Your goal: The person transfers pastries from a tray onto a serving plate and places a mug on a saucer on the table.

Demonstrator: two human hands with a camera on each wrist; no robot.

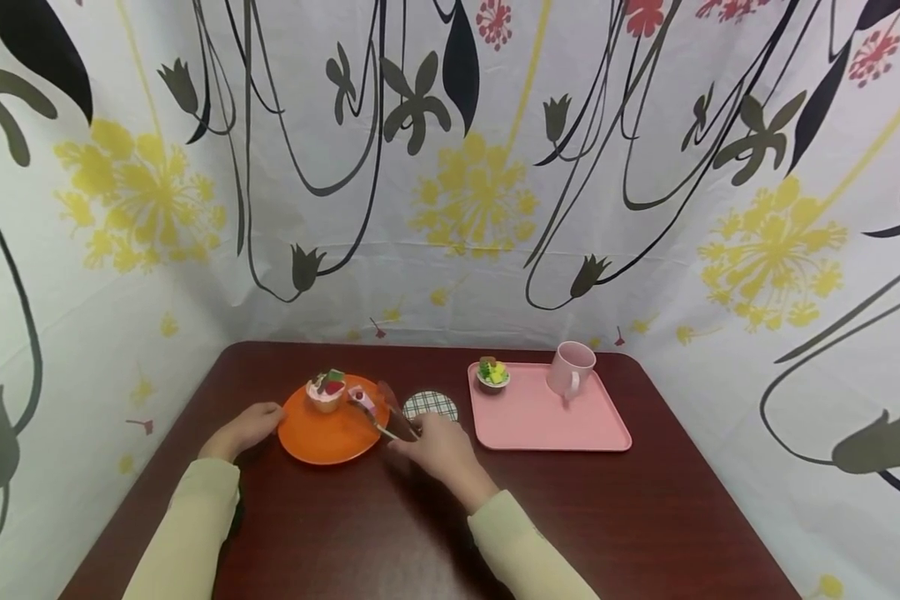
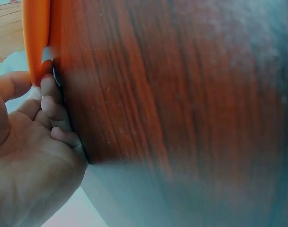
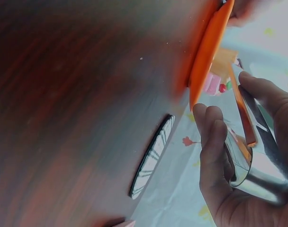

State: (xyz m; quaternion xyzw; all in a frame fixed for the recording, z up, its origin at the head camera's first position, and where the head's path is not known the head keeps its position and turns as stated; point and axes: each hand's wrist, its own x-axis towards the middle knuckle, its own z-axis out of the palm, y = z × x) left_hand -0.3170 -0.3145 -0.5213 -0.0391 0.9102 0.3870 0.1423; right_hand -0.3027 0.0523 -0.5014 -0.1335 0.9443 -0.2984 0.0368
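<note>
My left hand (image 1: 246, 429) grips the left rim of an orange plate (image 1: 318, 446), thumb above and fingers curled underneath in the left wrist view. A cupcake with red and green toppings (image 1: 326, 393) sits on the plate, toward the back. Beside it lies a small pink-and-white cake piece (image 1: 361, 398). In my right hand (image 1: 446, 454) is a pair of metal tongs (image 3: 272, 182), their arms spread apart. One tong tip reaches over the plate by the cake piece; whether it touches is unclear. The other tip stands near the plate's right rim.
A round checked coaster (image 1: 431, 404) lies just beyond my right hand. To the right is a pink tray (image 1: 555, 429) bearing a pink mug (image 1: 572, 367) and a small cup with green and yellow topping (image 1: 493, 375). Patterned fabric (image 1: 480, 300) surrounds the dark wooden table (image 1: 345, 533).
</note>
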